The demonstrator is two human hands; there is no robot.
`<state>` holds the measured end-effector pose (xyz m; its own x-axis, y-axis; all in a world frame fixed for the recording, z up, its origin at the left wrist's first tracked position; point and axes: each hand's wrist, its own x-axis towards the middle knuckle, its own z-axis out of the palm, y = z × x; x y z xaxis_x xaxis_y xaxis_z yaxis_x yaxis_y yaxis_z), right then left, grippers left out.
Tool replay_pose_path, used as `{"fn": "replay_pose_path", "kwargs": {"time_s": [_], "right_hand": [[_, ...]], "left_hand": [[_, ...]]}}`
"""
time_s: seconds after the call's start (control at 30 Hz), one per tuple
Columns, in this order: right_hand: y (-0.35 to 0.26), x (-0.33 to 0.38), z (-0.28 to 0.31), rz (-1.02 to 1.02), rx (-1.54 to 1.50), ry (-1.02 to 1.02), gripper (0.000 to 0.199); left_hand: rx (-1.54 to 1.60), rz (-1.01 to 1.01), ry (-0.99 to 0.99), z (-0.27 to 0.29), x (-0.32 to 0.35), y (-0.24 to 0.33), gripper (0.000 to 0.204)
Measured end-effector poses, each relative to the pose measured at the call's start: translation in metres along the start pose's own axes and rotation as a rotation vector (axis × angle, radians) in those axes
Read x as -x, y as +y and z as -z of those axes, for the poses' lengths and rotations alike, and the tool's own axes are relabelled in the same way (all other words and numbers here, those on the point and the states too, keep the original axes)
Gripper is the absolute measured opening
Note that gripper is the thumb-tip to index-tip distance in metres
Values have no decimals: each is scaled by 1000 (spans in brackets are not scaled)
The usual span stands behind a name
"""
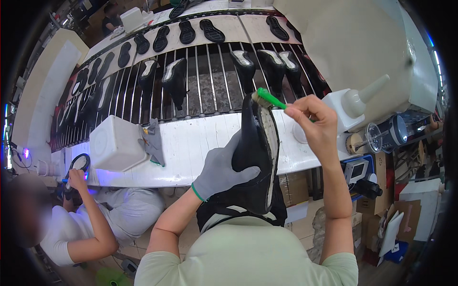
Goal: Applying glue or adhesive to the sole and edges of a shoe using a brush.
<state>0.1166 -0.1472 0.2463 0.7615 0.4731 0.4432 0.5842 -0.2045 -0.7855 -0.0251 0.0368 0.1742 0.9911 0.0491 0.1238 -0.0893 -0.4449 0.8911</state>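
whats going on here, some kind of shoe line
A person holds a black shoe sole-side up in the gloved left hand and sets a green-handled brush to its toe end with the bare right hand. More black shoes sit on the metal-rod conveyor ahead. At lower left, a co-worker handles another shoe.

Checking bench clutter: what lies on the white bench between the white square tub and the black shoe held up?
In the head view, a grey glove lies beside the white tub; then bare white bench up to the black shoe.
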Motion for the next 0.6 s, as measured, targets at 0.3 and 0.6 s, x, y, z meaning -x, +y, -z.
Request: {"fn": "replay_pose_path", "kwargs": {"time_s": [0.3, 0.6], "right_hand": [[4, -16, 26, 86, -27, -263, 13], [-4, -5, 32, 230, -42, -477, 13]], "left_hand": [[274, 16, -57, 1, -6, -4, 85], [718, 127, -117, 4, -7, -6, 73]]}}
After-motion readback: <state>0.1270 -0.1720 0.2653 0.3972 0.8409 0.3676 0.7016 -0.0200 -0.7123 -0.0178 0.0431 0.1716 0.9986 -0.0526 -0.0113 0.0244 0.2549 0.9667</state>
